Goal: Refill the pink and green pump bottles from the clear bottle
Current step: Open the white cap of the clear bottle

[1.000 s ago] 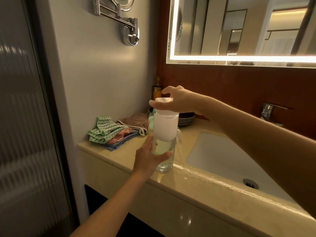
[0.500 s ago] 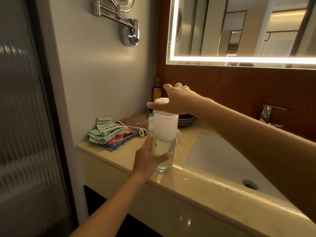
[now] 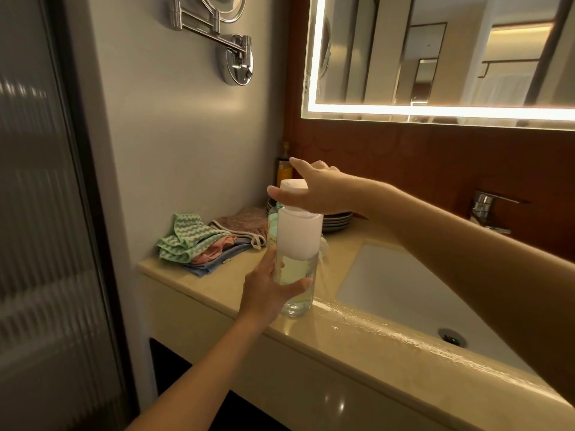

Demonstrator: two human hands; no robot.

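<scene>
Cap (image 3: 292,185) twist underway: right hand (image 3: 314,191) pinching it has turned, index now lifted toward 12 o'clock; left hand (image 3: 267,290) grips clear bottle (image 3: 297,275) low. Bottle upright, no pouring.

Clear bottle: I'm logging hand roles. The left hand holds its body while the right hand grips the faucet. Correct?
No. In the head view the left hand holds the body of the clear bottle, but the right hand grips its white cap instead.

Green zigzag cloth (image 3: 186,241), beige counter (image 3: 357,343)
</scene>
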